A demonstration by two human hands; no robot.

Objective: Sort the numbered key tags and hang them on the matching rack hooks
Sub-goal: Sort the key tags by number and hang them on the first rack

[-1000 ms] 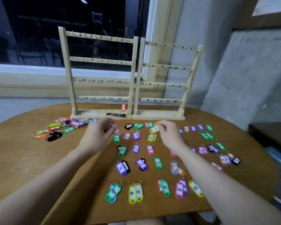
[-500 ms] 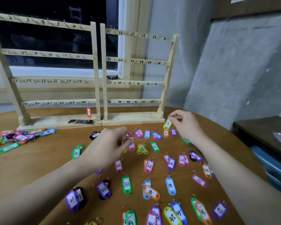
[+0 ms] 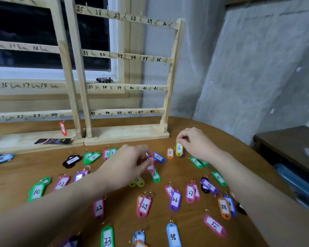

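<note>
- Your right hand (image 3: 197, 143) is pinching the ring of the yellow tag marked 6 (image 3: 179, 149) between curled fingertips; the tag is hanging upright just off the table (image 3: 12, 177), near its far edge, beside the orange tag marked 8 (image 3: 170, 153).
- Your left hand (image 3: 127, 164) is curling its fingers around a pink tag (image 3: 150, 165), whose number is blurred, above the middle rows of tags.
- Many coloured tags are lying in rough rows across the table, among them the green 10 (image 3: 36, 191), pink 25 (image 3: 144, 206) and blue 35 (image 3: 173, 235).
- Two wooden racks are standing side by side at the far edge: the right rack (image 3: 171, 73), numbered 25 to 48, and the left rack (image 3: 64, 68), with an orange tag (image 3: 62, 128) hanging under its hook 24.
</note>
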